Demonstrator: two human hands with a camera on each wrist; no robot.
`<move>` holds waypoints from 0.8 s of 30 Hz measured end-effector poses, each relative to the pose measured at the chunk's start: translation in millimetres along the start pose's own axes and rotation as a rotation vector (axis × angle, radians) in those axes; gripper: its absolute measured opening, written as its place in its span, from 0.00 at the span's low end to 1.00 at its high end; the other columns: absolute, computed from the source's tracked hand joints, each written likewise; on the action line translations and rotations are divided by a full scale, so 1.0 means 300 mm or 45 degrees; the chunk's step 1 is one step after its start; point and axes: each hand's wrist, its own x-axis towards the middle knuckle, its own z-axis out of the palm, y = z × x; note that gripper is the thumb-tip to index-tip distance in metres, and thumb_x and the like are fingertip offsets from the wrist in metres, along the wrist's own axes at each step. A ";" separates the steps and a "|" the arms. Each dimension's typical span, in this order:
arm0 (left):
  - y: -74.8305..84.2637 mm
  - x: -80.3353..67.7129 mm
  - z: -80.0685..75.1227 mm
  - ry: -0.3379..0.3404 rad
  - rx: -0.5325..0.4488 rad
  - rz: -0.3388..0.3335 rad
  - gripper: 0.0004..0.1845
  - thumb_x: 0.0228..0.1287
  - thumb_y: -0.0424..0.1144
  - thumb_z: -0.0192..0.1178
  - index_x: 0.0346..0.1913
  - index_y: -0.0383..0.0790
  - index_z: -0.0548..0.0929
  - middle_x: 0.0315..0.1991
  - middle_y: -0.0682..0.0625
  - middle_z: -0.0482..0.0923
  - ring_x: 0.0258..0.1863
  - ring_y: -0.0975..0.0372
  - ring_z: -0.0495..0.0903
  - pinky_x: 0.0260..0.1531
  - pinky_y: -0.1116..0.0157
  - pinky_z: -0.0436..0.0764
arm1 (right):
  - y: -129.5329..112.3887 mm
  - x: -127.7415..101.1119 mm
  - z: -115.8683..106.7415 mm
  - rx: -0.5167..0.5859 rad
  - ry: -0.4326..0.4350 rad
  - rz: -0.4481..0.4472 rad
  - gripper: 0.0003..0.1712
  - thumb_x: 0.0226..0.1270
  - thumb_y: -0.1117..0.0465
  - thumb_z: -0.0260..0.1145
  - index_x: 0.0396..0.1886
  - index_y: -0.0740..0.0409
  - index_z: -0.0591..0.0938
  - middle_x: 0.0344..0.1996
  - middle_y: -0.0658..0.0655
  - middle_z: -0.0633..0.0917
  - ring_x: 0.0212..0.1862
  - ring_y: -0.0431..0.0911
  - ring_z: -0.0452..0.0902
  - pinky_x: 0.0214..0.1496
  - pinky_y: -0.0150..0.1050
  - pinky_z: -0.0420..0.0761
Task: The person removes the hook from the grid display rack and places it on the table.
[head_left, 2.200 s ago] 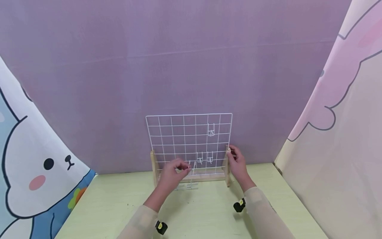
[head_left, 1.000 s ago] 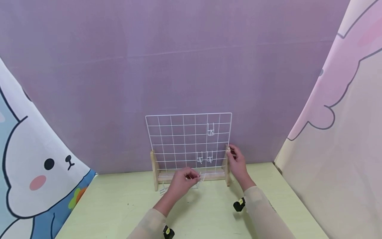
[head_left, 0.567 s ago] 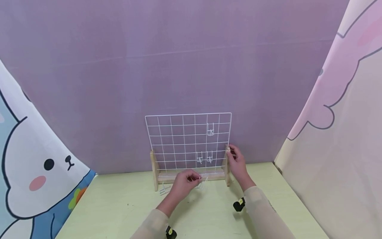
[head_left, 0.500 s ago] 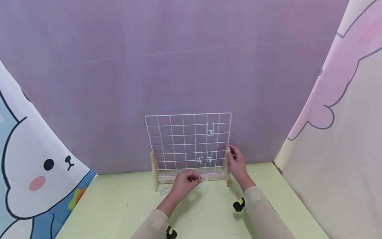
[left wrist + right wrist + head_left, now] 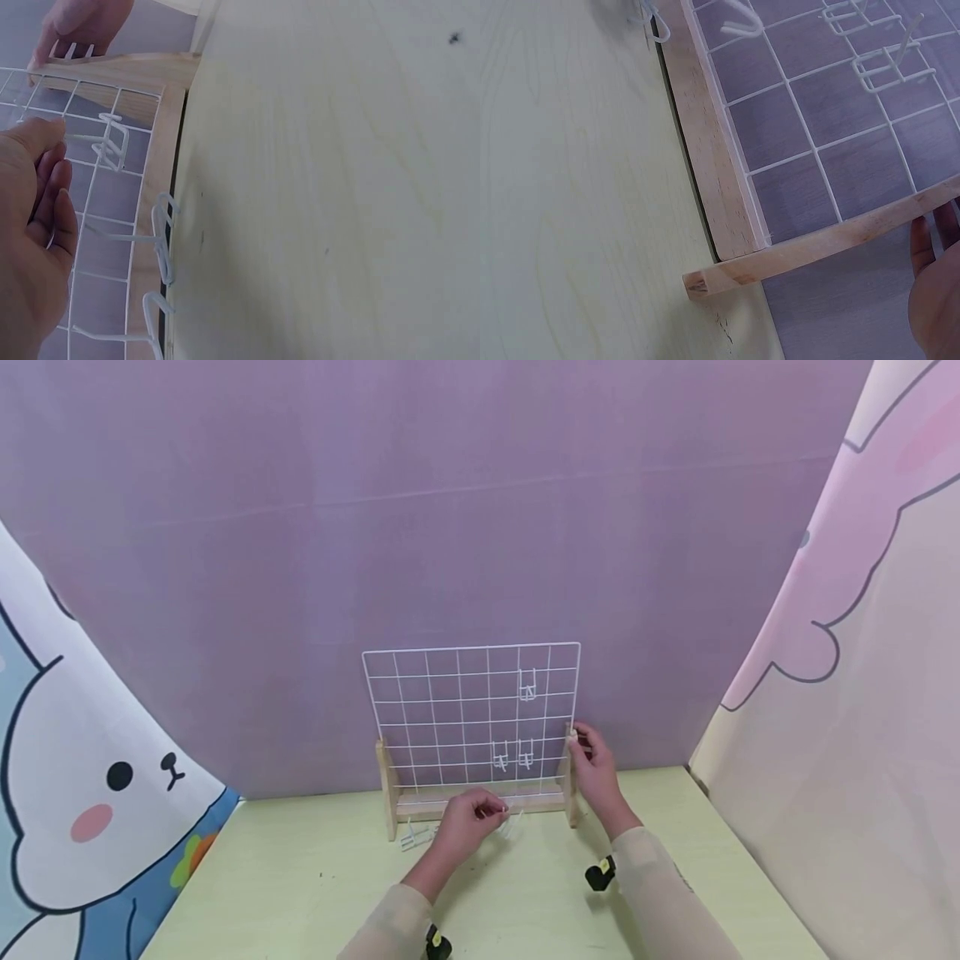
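Observation:
A white wire grid panel [image 5: 458,699] stands upright in a wooden stand [image 5: 572,781] on the table. Low in front of it, my left hand [image 5: 461,831] pinches a white wire hook [image 5: 112,142] between thumb and fingertips, apart from the grid as far as I can tell. My right hand [image 5: 597,774] holds the right wooden post near its top; in the right wrist view its fingers [image 5: 922,244] reach behind the post. Three hooks hang on the grid: an upper hook [image 5: 528,687], a lower left hook [image 5: 500,757] and a lower right hook [image 5: 526,755].
Loose white hooks [image 5: 414,837] lie on the pale table [image 5: 315,902] before the stand's left side, partly hidden by my left arm. A purple cloth backdrop [image 5: 450,527] rises close behind. Printed cartoon cloths [image 5: 75,827] close in the sides.
My left hand has moved down and to the right with its hook, from in front of the grid's lower rows to near the stand's base. My right hand stays on the post.

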 end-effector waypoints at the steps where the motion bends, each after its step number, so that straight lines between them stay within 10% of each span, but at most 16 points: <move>1: -0.004 0.001 0.003 0.003 0.007 -0.009 0.05 0.68 0.30 0.78 0.41 0.41 0.92 0.38 0.53 0.89 0.33 0.68 0.83 0.36 0.69 0.87 | -0.001 0.000 0.000 0.001 0.000 0.006 0.21 0.90 0.59 0.61 0.75 0.56 0.79 0.59 0.65 0.83 0.58 0.51 0.78 0.55 0.30 0.82; 24: -0.043 0.001 0.057 0.058 0.090 -0.047 0.05 0.69 0.31 0.78 0.38 0.44 0.92 0.35 0.58 0.88 0.32 0.69 0.83 0.35 0.69 0.86 | -0.032 -0.007 0.008 0.009 -0.008 0.033 0.22 0.90 0.63 0.60 0.76 0.62 0.77 0.59 0.69 0.82 0.55 0.48 0.77 0.52 0.27 0.81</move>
